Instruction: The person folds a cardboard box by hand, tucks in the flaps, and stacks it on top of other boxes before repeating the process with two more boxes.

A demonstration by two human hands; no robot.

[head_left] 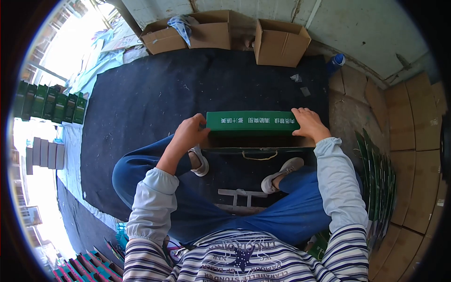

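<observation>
Gripping a long green box (252, 123) at both ends, the person sits on the floor with legs spread, the box held across between the knees above a dark mat (155, 94). The left hand (190, 133) is clenched around the box's left end, fingers curled over its top edge; the right hand (307, 123) clasps the right end, fingers laid over the top and thumb on the near side. White printed characters run along the box's green top face. The box's front lies in shadow, and whether it is open or holds anything cannot be told. Just below it lies a dark flat panel with a cord handle (259, 156), resting between the two shoes.

At the far edge of the mat stand two brown cardboard cartons. The left carton (206, 33) is open and has a bluish crumpled plastic bag (182, 24) hanging over its rim; what else lies inside is hidden. The right carton (279, 44) is open too, its inside not visible. A row of upright green boxes (49, 105) stands at the left, beyond the mat, and a stack of flat green sheets (378, 183) leans by the person's right side. Flattened cardboard (418, 155) covers the floor on the right.
</observation>
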